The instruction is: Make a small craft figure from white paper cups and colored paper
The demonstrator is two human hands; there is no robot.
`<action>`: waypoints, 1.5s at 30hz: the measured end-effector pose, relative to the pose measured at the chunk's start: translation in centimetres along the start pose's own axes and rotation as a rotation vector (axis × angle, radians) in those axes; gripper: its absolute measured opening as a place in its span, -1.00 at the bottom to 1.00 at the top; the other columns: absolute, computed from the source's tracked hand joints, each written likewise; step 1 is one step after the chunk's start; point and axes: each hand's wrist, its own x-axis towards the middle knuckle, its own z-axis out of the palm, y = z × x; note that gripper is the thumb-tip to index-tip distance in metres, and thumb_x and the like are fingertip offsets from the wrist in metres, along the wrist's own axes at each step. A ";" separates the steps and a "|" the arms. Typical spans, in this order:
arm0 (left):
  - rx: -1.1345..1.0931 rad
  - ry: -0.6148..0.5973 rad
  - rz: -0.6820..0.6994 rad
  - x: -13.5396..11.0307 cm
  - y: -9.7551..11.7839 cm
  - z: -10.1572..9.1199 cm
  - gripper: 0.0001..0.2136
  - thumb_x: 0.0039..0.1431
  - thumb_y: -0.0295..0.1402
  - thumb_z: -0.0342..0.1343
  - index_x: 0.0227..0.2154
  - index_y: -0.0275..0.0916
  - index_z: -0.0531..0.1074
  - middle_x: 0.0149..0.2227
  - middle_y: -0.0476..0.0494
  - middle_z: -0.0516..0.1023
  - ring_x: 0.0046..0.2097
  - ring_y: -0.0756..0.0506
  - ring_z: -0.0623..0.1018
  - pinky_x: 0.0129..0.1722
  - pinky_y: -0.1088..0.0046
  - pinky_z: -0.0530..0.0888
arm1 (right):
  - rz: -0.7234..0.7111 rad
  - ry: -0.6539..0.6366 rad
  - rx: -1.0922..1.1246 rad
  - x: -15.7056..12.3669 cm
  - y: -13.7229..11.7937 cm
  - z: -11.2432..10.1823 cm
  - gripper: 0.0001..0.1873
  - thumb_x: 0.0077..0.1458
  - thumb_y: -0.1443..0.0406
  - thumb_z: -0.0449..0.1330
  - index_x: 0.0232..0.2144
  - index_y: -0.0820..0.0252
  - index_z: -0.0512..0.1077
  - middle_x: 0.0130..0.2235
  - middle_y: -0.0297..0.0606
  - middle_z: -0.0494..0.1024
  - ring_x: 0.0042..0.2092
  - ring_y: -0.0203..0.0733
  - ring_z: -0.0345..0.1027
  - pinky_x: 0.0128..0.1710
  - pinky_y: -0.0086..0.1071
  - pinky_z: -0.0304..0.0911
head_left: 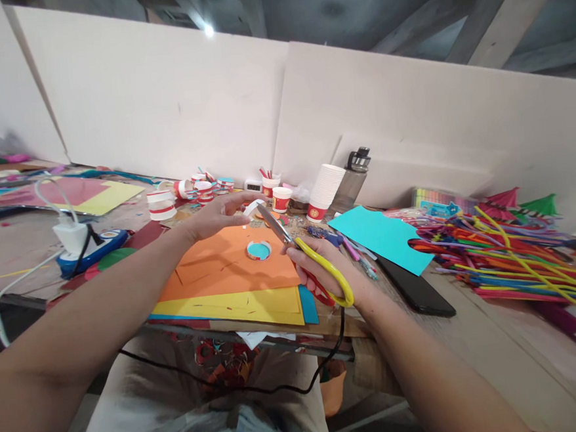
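My right hand (324,266) grips a pair of scissors (279,230) with yellow and red handles, blades pointing up and to the left. Between finger and thumb, my left hand (223,214) pinches a small white piece (254,208) that looks like paper, right at the scissor tips. Whether the blades touch it, I cannot tell. Below the hands, a small ring with a turquoise centre (259,249) rests on an orange sheet (223,273). Yellow paper (235,308) and blue paper (309,305) show from under the orange sheet.
Behind the hands stand a stack of paper cups (326,190), a grey bottle (354,178) and cut cup pieces (161,205). To the right lie turquoise paper (381,236), a black phone (416,289) and colourful pipe cleaners (518,259). A blue power strip (93,251) sits left; a black cable (261,391) hangs in front.
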 end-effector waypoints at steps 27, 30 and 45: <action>0.015 -0.010 0.001 0.0 0.0 0.0 -0.44 0.12 -0.15 0.28 0.18 -0.15 0.42 0.29 -0.31 0.35 0.35 -0.33 0.25 0.30 0.10 0.18 | 0.018 -0.022 0.020 -0.1 -0.4 -0.1 -0.65 0.18 -0.02 0.14 -0.28 0.15 0.34 -0.61 -0.47 0.36 -0.65 -0.36 0.25 -0.72 -0.56 0.14; 0.003 -0.016 -0.004 0.0 0.0 -0.1 -0.44 0.12 -0.15 0.28 0.19 -0.14 0.42 0.30 -0.30 0.34 0.35 -0.33 0.25 0.28 0.11 0.20 | 0.032 -0.009 0.007 -0.1 -0.4 -0.1 -0.65 0.19 -0.02 0.12 -0.27 0.15 0.35 -0.61 -0.47 0.35 -0.65 -0.37 0.24 -0.73 -0.57 0.13; -0.085 0.011 0.005 0.1 0.1 0.2 -0.46 0.07 -0.18 0.33 0.13 -0.16 0.48 0.25 -0.33 0.39 0.28 -0.34 0.35 0.21 0.14 0.30 | -0.026 -0.012 -0.017 -0.3 -1.1 0.0 -0.62 0.19 -0.04 0.14 -0.37 0.15 0.27 -0.59 -0.48 0.31 -0.64 -0.42 0.20 -0.70 -0.59 0.10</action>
